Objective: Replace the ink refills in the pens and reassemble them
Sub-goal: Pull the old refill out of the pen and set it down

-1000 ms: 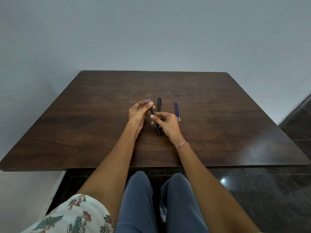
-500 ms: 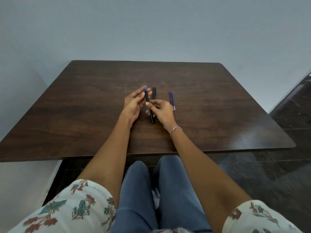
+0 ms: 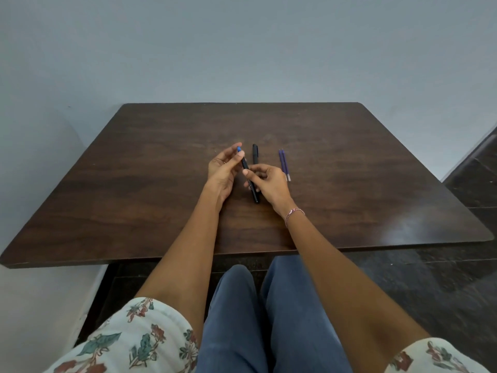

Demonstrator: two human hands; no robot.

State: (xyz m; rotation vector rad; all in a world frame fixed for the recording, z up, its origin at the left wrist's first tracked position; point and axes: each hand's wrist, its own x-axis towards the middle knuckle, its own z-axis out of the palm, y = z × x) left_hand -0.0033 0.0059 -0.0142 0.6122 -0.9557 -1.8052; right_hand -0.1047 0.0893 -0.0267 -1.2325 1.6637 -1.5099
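Observation:
A black pen with a blue end cap point(image 3: 245, 165) is held above the dark wooden table point(image 3: 134, 189), slanting from upper left to lower right. My left hand point(image 3: 223, 170) pinches its upper part near the blue end. My right hand point(image 3: 269, 183) grips its lower half, and the tip sticks out below at the table. A second black pen point(image 3: 255, 154) lies flat just behind my hands. Two purple ink refills point(image 3: 283, 164) lie side by side to the right of my right hand.
The table's front edge point(image 3: 242, 258) runs just above my knees. A pale wall stands behind the table and to the left. Dark tiled floor point(image 3: 470, 184) shows to the right.
The head camera has shifted, so the table sits differently in view. Both hands keep hold of the blue-capped pen, which is now lifted a little and more clearly between the fingers.

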